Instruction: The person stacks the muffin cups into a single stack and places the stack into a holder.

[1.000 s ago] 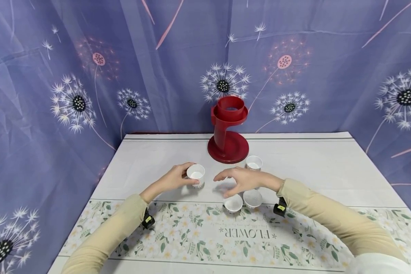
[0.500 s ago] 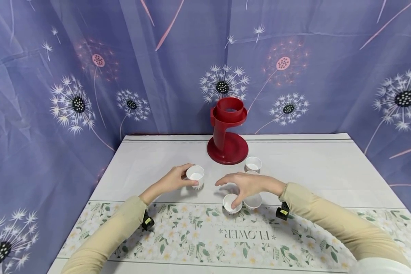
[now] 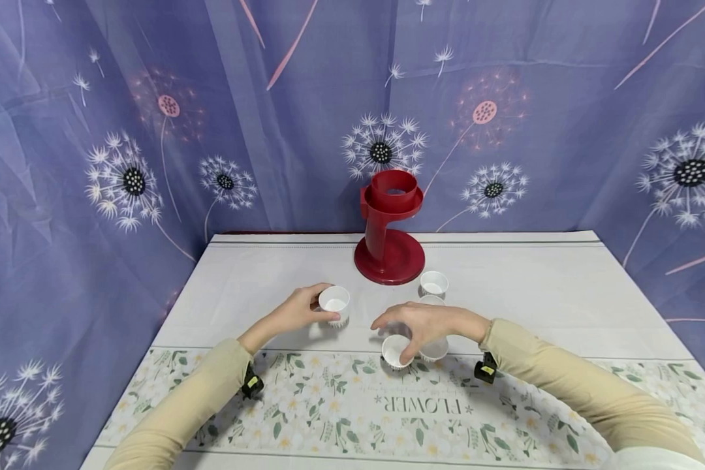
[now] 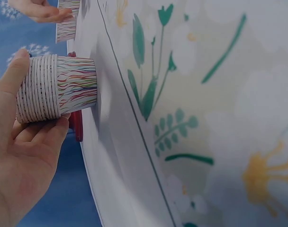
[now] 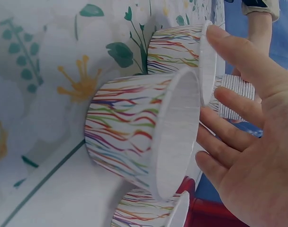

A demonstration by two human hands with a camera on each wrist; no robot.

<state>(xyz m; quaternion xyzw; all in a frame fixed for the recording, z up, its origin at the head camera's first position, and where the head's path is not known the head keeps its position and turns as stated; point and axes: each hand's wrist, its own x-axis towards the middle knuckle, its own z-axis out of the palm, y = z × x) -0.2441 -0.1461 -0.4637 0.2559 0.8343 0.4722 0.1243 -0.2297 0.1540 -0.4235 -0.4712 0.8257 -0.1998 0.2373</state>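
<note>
My left hand (image 3: 296, 309) grips a stack of nested white paper cups (image 4: 58, 89), thumb on one side and fingers on the other. Colourful wavy lines cover the bottom cup's wall. On the right, my right hand (image 3: 425, 320) spreads over a single paper cup (image 3: 392, 351), its thumb at the rim and its fingers extended past the far side. Beside that one stands another paper cup (image 5: 130, 125), its mouth facing the palm in the right wrist view. Behind the right hand are a partly hidden cup (image 3: 431, 300) and one farther back (image 3: 434, 282).
A red stand (image 3: 390, 258) with a ring-shaped top rises at the back middle of the table. White cloth with a floral band (image 3: 305, 398) covers the table (image 3: 270, 261). A purple dandelion curtain (image 3: 305, 130) hangs behind and at the sides.
My right hand has come down and nearer, its thumb now over the rim of the front-left cup. My left hand still holds the stack in about the same place.
</note>
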